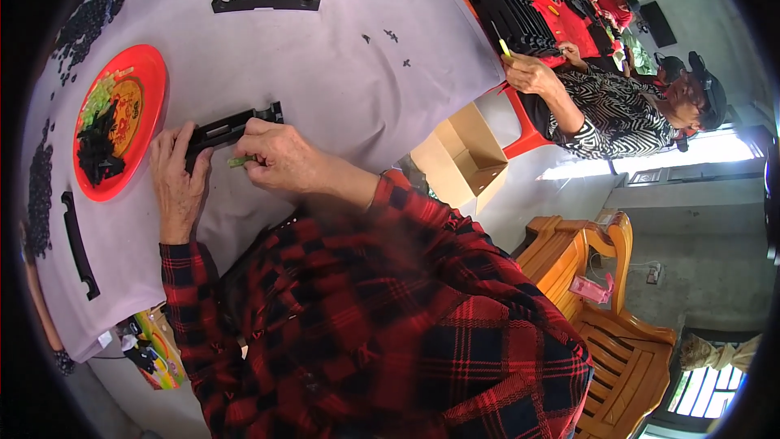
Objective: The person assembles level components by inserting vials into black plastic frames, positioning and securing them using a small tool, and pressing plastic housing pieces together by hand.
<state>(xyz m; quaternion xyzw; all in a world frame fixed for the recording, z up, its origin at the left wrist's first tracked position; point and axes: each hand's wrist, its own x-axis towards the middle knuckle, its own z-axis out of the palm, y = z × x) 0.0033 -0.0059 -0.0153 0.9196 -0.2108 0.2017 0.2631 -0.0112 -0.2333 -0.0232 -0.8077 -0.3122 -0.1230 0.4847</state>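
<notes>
A long black plastic part (221,132) with a slotted frame lies on the grey-lilac tablecloth in front of me. My left hand (176,169) grips its left end, thumb on the near side and fingers over the far side. Close to its right end, my right hand (279,156) is closed around a slim object whose green end (240,161) sticks out toward the left; the rest is hidden in the fingers. Left of my left hand stands a red oval plate (159,73) with black plastic pieces (101,149) and pale green bits (99,101).
Similar black strips lie at the far side (266,1) and left edge (79,245). Small black pieces (39,187) are heaped along the left rim. A cardboard box (465,154) stands right of the table. Beyond it, a co-worker's hand (532,77) holds a yellow-handled tool.
</notes>
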